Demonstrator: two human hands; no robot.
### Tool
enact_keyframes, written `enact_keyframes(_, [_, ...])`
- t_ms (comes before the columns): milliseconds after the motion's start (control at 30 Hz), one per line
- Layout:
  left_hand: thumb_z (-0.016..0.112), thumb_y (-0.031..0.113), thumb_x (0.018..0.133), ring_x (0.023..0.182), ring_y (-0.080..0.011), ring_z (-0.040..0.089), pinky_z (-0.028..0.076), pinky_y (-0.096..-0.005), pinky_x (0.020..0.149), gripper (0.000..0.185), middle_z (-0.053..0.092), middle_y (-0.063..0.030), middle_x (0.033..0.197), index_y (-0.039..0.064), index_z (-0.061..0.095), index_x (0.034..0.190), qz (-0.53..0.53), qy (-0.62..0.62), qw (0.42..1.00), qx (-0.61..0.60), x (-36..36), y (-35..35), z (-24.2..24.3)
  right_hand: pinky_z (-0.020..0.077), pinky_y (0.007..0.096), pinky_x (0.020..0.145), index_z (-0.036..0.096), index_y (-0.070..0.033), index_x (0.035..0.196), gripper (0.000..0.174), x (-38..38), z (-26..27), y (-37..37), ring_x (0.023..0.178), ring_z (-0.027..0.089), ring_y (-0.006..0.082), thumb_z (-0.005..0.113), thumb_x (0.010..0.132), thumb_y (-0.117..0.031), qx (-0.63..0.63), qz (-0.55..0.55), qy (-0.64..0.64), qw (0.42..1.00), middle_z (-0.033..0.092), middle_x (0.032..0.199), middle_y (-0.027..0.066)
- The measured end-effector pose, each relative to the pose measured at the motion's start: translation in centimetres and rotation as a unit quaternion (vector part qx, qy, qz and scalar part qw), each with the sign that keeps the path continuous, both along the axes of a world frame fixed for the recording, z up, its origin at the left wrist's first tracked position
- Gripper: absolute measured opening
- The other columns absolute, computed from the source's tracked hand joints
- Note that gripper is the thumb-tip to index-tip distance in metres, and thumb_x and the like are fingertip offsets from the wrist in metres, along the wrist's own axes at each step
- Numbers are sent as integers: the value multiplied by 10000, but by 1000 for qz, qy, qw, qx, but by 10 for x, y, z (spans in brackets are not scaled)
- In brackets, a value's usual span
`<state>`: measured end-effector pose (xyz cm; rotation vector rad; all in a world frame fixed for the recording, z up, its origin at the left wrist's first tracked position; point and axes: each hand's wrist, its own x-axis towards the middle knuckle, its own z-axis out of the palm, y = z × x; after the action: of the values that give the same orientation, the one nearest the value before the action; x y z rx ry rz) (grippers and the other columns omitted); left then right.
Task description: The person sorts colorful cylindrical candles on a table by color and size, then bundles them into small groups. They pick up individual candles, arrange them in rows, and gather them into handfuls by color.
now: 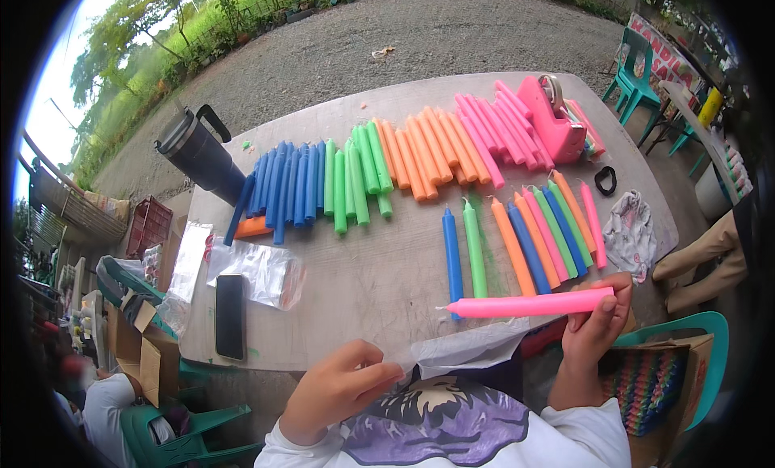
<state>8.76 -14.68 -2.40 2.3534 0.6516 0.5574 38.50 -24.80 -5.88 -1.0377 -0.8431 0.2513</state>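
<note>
My right hand grips the base of a pink candle, held level above the table's near edge with its wick pointing left. My left hand is in front of my shirt at the table edge. Its fingers are loosely bent and I see nothing in them. White plastic sheeting lies along the edge between my hands. Beyond the held candle are a blue candle, a green candle, and a slanted row of orange, blue, pink and green candles.
Blue, green, orange and pink candle piles span the table. A pink tape dispenser stands behind. Leftward are a tumbler, a phone and plastic bags. A cloth lies right.
</note>
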Motion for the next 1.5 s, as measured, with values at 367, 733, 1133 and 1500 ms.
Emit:
enact_keyframes(367, [726,141,811,528,-239,441,345,-356,480,68,447,-51,629,147,667,845,-76,35,996,-6,15,-1,14,400,229,399,490,-46,874,442,-47,14,11,418,497,125,689,881,-441,-124,215,-77,966,527,615,58])
enact_keyframes(733, [879,134,597,626,-150,429,343,-275,519,321,367,-18,769,221,778,888,-37,6,999,-39,-4,-8,17,490,406,719,623,-62,1043,317,-24,-15,18,846,574,278,736,782,-202,-395,-156,-510,748,579,886,91])
enact_keyframes(1133, [877,122,613,632,-157,452,359,-276,530,320,410,-28,790,222,775,900,-49,2,999,-17,0,-4,14,407,328,581,468,-30,1050,140,-5,-10,14,663,496,216,483,973,-145,-4,-185,-294,938,490,802,121])
enact_keyframes(1500, [766,30,714,727,-199,515,424,-284,596,359,479,-66,832,199,712,1026,-71,-1,992,-105,2,-13,10,463,353,560,613,-89,1156,331,-56,21,24,649,568,223,658,882,-270,-105,182,-467,859,584,798,53])
